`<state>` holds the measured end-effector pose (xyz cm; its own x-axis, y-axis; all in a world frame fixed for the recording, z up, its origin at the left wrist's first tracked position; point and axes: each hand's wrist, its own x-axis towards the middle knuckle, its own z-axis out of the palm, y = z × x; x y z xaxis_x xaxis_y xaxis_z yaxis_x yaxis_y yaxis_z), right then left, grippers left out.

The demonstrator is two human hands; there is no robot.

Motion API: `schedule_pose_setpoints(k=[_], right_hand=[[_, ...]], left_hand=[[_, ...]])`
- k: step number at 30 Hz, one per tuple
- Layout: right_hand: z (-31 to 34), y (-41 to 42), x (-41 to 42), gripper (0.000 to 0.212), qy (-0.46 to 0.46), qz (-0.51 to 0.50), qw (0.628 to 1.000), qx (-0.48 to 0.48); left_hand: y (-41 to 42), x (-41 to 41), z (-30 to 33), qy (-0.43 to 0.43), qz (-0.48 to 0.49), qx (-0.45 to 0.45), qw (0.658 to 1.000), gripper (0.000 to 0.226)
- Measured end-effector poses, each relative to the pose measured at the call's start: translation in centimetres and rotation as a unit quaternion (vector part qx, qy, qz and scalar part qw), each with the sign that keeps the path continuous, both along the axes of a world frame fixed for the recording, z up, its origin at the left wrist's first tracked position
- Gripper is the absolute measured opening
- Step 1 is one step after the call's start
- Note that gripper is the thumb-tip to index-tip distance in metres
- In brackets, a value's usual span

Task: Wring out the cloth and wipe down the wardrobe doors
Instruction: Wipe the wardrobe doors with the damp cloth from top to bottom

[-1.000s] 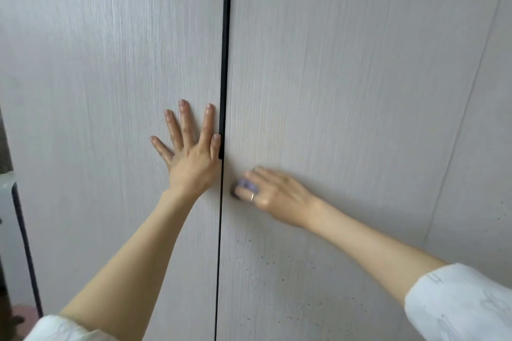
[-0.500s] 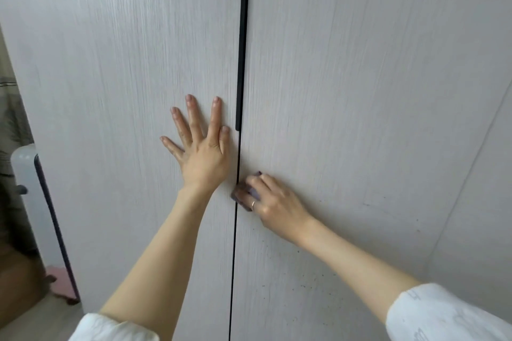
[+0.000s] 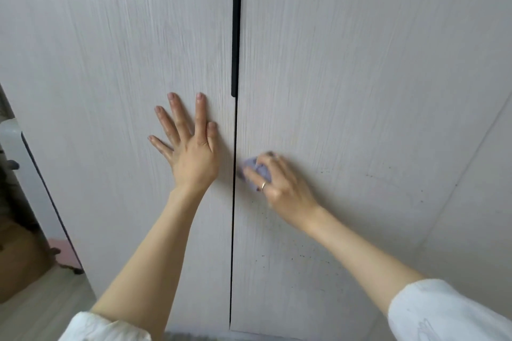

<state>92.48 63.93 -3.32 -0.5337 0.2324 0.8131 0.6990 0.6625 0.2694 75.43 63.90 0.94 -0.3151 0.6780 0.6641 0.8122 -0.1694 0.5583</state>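
Lilac cloth (image 3: 257, 171) sits bunched under your right hand (image 3: 279, 183), fingers curled round it, pressed on the right wardrobe door (image 3: 360, 91) just beside the centre gap (image 3: 234, 202). Your left hand (image 3: 191, 152) lies flat, fingers spread, on the left door (image 3: 110, 63). Brace there, and work your strokes down toward the dark specks (image 3: 299, 256) nearer you.

My left hand (image 3: 191, 155) lies flat with fingers spread on the left wardrobe door (image 3: 110, 91), near its inner edge. My right hand (image 3: 279, 183) grips a purple cloth (image 3: 256, 170) against the right wardrobe door (image 3: 360, 91), just beside the dark gap (image 3: 234, 202) between them.
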Motion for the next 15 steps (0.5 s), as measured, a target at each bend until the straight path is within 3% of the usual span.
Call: schedule_pose_setpoints(k=[3, 7, 9, 13, 15], right_hand=[[-5.2, -0.7, 1.1, 0.026, -0.129, 0.013, 0.991, 0.011], [-4.6, -0.7, 1.7, 0.023, -0.160, 0.023, 0.987, -0.008], [-1.2, -1.1, 1.7, 0.022, -0.126, 0.011, 0.992, 0.014], [5.5, -0.4, 3.0, 0.028, 0.083, -0.041, 0.995, 0.034], [4.7, -0.1, 3.0, 0.030, 0.099, -0.030, 0.993, 0.060]], left_hand=[[0.0, 0.0, -0.1, 0.002, 0.000, 0.000, 1.000, 0.050], [-0.1, -0.2, -0.4, 0.007, 0.001, -0.005, 1.000, 0.051], [-0.1, -0.1, -0.5, 0.008, 0.002, -0.006, 1.000, 0.051], [0.0, 0.0, -0.6, 0.003, 0.005, -0.005, 1.000, 0.051], [0.0, 0.0, -0.6, 0.002, 0.006, -0.003, 1.000, 0.050]])
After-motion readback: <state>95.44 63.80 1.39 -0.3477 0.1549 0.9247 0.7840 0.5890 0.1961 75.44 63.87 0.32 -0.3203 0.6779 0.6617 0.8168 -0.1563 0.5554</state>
